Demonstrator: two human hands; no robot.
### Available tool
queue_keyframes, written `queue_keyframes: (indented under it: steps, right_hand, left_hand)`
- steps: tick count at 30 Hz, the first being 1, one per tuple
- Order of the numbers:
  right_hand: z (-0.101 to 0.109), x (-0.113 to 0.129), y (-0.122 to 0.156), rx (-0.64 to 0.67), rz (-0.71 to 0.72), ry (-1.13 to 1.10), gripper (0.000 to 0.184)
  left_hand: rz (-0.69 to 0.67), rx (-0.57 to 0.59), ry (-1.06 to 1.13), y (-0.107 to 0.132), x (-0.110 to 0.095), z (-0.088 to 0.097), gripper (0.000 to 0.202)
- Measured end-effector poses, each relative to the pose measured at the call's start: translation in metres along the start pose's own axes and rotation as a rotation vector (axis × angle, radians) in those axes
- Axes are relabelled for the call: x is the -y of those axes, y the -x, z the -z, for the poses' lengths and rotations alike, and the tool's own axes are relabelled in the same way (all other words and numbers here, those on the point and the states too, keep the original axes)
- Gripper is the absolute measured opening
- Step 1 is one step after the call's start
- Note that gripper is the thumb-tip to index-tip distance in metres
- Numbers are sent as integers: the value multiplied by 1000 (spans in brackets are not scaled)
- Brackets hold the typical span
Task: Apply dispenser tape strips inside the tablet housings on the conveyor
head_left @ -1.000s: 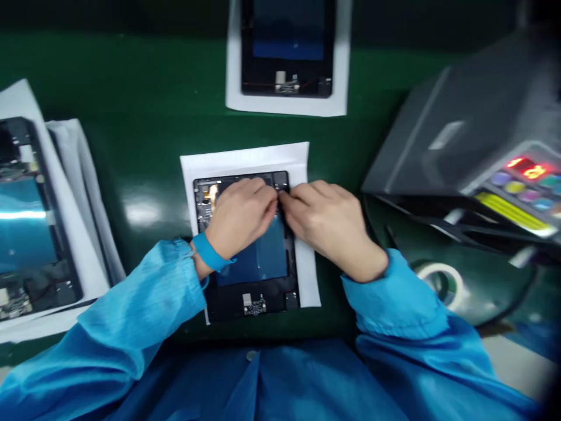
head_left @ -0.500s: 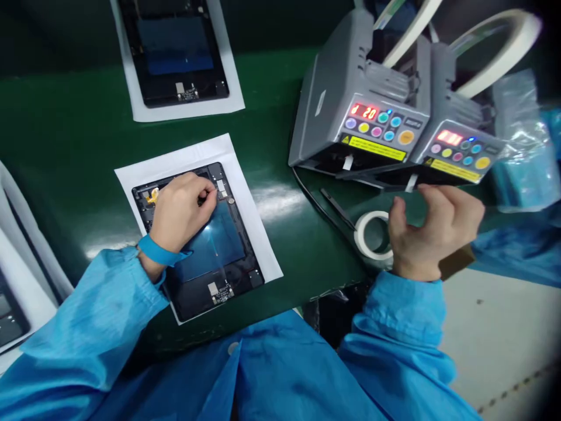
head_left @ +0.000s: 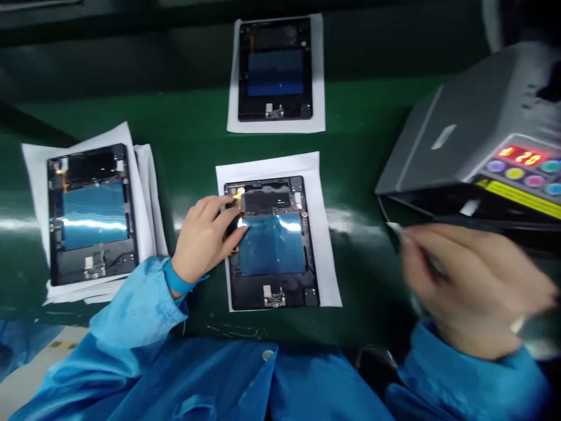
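An opened tablet (head_left: 291, 292) lies on a white sheet (head_left: 326, 263) in front of me, its blue battery area (head_left: 263, 251) facing up. My left hand (head_left: 208, 234) rests at its left edge, fingers apart, the fingertips by the orange flex cable (head_left: 238, 199); it holds nothing. My right hand (head_left: 468, 280), smeared by motion, is pinched on a small white strip of tape (head_left: 395, 228) to the right of the tablet. Close behind this hand stands the grey tape dispenser (head_left: 473, 128), with another short strip (head_left: 470, 207) at its outlet.
A second opened tablet (head_left: 276, 111) lies on paper at the back. At the left, another opened tablet (head_left: 118, 269) lies on stacked white sheets (head_left: 153, 199). The dispenser's cable (head_left: 383, 210) runs along the green table (head_left: 188, 146).
My right hand has taken a tape strip from a dispenser and moved away from it. My left hand has shifted from the tablet's top to its left edge and spread its fingers. The view has swung left.
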State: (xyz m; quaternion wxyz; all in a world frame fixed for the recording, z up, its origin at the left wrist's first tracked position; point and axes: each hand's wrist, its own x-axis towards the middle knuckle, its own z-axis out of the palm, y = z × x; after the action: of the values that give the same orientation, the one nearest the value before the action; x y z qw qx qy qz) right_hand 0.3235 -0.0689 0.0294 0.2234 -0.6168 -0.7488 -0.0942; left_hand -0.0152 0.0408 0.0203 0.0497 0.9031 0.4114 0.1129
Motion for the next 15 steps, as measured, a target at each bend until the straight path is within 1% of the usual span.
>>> queue_keyframes:
  steps: [1, 3, 5, 6, 8, 10, 12, 15]
  right_hand:
    - [-11, 21, -22, -50, 150, -19, 25]
    - [-37, 58, -65, -12, 268, -56, 20]
    - [-68, 86, -99, 29, 300, -91, 17]
    - [-83, 96, -110, 49, 302, -98, 16]
    - [-108, 109, -123, 60, 296, -99, 18]
    - [-123, 115, -127, 37, 298, -97, 17]
    - [-129, 116, -126, 20, 312, -100, 16]
    - [-130, 112, -125, 36, 339, -103, 16]
  left_hand:
    - [-2, 17, -16, 2, 4, -2, 35]
    - [-5, 58, -37, 2, 7, -8, 45]
    - [19, 88, -44, -1, 7, -16, 54]
    - [40, 92, -44, -1, 6, -19, 58]
    - [70, 94, -32, 0, 4, -22, 62]
    - [87, 101, -13, 3, 1, -23, 63]
    - [103, 119, 7, 5, -2, -22, 60]
    - [132, 145, 32, 7, -4, -21, 58]
